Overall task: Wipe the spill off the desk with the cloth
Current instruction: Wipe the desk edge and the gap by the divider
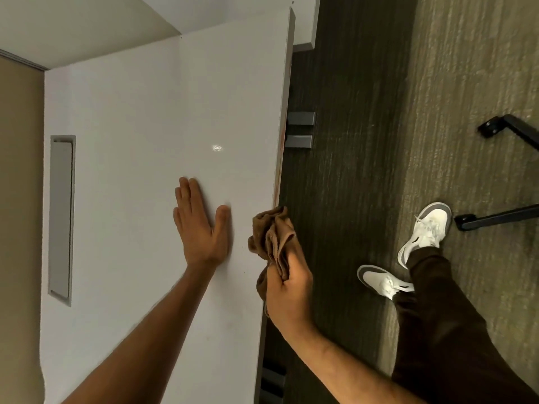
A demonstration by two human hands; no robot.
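The white desk [140,118] fills the left and middle of the head view. My left hand [199,224] lies flat on it, palm down, fingers together and holding nothing. My right hand [287,290] is shut on a crumpled brown cloth [272,233], held at the desk's right edge with the cloth bunched just above and over that edge. A small shiny wet spot [217,147] sits on the desk beyond my left hand. Reddish-brown streaks [282,135] run along the desk's right edge face.
A grey rectangular cable flap [60,217] is set into the desk at the left. Right of the desk is dark carpet with my two white shoes [420,237] and black chair base legs [507,217]. Grey desk brackets [300,128] show under the edge.
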